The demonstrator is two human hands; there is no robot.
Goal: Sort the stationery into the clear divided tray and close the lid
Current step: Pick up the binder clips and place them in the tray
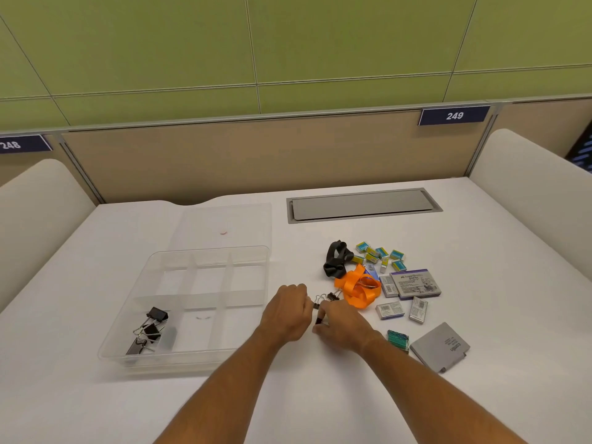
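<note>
both hands meet over the white table (320, 395), just right of the clear tray (205, 360). the left hand (286, 310) lies knuckles up with its fingers curled in toward a cluster of small binder clips (330, 297) on the table; what those fingers hold, if anything, is hidden, so i cannot tell. the right hand (341, 325) has its fingers curled and pinches a small black clip (319, 321) at its tip, touching or just beside the left hand. the tray is divided into compartments, and its near left one holds three larger black clips (149, 330); the other compartments show nothing but a faint mark. the clear lid (224, 224) lies flat on the table behind the tray, touching or just overlapping its far edge, so the tray is open. right of the hands the rest of the stationery is spread out: an orange ribbon (357, 288) just beside the clip cluster, a black strap (335, 259) behind it, a scatter of small blue and yellow boxes (381, 256) further back, a purple-edged box (416, 283) with small grey boxes (403, 307) near it, a green packet (398, 339) close by the right wrist, and a grey case (439, 346) at the near right. a grey hatch (362, 205) is set into the table at the back.
</note>
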